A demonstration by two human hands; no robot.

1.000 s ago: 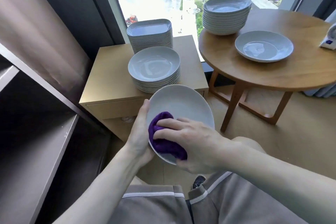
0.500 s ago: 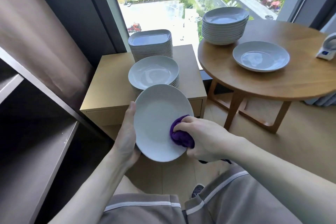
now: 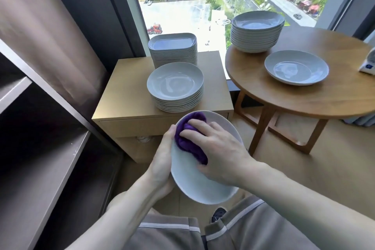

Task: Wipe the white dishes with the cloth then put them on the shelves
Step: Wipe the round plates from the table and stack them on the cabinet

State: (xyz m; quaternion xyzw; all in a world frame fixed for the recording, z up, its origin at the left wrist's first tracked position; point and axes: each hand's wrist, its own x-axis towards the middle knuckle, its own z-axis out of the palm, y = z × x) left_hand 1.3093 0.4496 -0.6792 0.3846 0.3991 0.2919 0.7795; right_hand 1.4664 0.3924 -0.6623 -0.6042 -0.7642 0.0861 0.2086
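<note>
My left hand point(image 3: 162, 160) grips the left rim of a white dish point(image 3: 194, 184), held tilted in front of my lap. My right hand point(image 3: 219, 154) presses a bunched purple cloth point(image 3: 188, 140) against the dish's upper left inside. A stack of round white dishes point(image 3: 175, 87) and a stack of squarish white plates point(image 3: 173, 50) stand on the low wooden cabinet point(image 3: 125, 95). Another stack of white bowls point(image 3: 256, 30) and a single white dish point(image 3: 296, 67) rest on the round wooden table point(image 3: 345, 95). Dark shelves point(image 3: 46, 168) run along the left.
A large window point(image 3: 182, 6) rises behind the cabinet, with a brown curtain point(image 3: 46, 18) to its left. A small white device point(image 3: 368, 63) sits at the table's right edge. The table's wooden legs point(image 3: 261, 128) stand on the floor to my right.
My right hand has carried the purple cloth from the dish's right side up to its upper left. The dish stays in my left hand, now lower in front of the cabinet.
</note>
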